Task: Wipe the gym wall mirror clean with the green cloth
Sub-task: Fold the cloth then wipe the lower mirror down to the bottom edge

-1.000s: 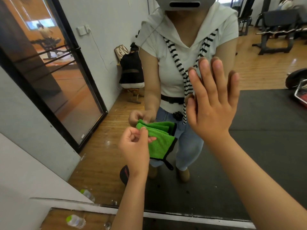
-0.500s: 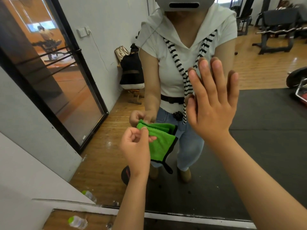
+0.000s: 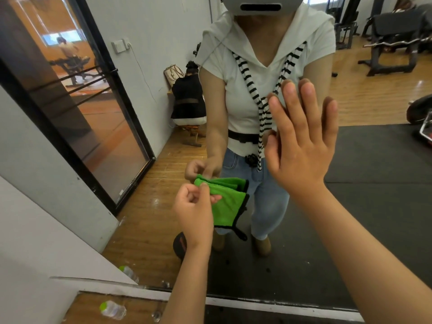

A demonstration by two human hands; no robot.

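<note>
The left hand (image 3: 194,211) pinches the top edge of the folded green microfibre cloth with black edging (image 3: 225,206), which hangs just in front of the large wall mirror (image 3: 374,206). It would wipe better spread under a flat palm. The right hand (image 3: 301,146), fingers straight, rests on the glass and may leave prints. A green-capped clear plastic bottle (image 3: 112,309) lies on the floor below.

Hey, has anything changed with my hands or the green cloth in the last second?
Nothing visibly changed. The left hand still pinches the folded green cloth in front of the mirror, and the right hand stays raised at the glass, fingers straight.
</note>
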